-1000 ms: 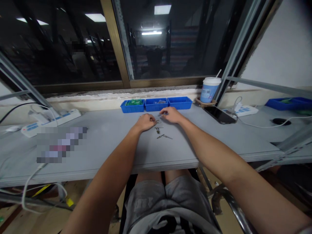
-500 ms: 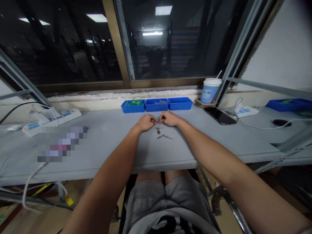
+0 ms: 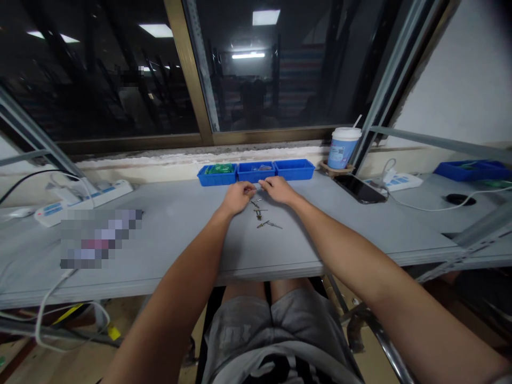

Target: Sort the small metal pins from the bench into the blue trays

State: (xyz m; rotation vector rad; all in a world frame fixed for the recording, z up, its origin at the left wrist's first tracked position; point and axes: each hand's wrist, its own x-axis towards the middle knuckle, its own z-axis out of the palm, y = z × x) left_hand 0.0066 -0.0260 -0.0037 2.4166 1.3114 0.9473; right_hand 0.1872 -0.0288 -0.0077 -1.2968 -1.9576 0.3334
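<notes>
Fingers [image 3: 247,191] of the left hand [image 3: 239,197] were pinched narrow on a metal pin [image 3: 252,189], just above the worktop [image 3: 180,229] and near the blue bins [image 3: 256,172]. Right hand [image 3: 279,190] fingers sat curled just beside the pin; can't tell if they gripped anything. Loose metal parts [image 3: 269,224] lay on the worktop just behind the hands.
</notes>
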